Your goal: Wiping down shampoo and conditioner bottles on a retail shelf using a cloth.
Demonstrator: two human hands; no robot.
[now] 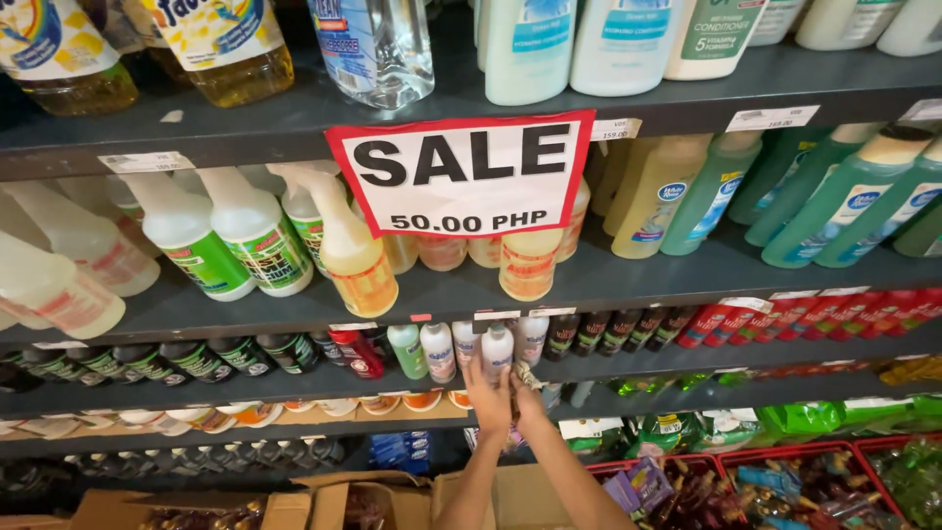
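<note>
Reaching up from the lower middle of the head view, the two hands meet at the front edge of the third shelf [294, 378] down. The left hand [489, 397] has its fingers spread and laid against a small white bottle [497, 350] that stands upright at that edge; its fingertips touch the lower part of the bottle, though whether they close around it cannot be told. The right hand [528, 400] sits just beside the left, touching it, fingers curled narrow around something small and crumpled [527, 374] at the shelf lip; what that thing is cannot be made out.

To the left of the white bottle along the same shelf stand a pale pink-labelled bottle [439, 351], a light green bottle [407, 350] and a red bottle [355, 353], then a row of dark bottles [196, 361] running toward the left end. Right of the hands, more dark bottles [628, 329] give way to red tubes [814, 312] toward the right end.

One shelf up, spray bottles [257, 236] with green labels stand left of centre and an orange spray bottle [355, 253] leans at the front edge. A red-bordered white sale sign [461, 175] hangs from the edge of the shelf above. Green bottles [844, 201] fill the right end. Below the hands, cardboard boxes [373, 496] and red baskets [775, 456] of packets sit.
</note>
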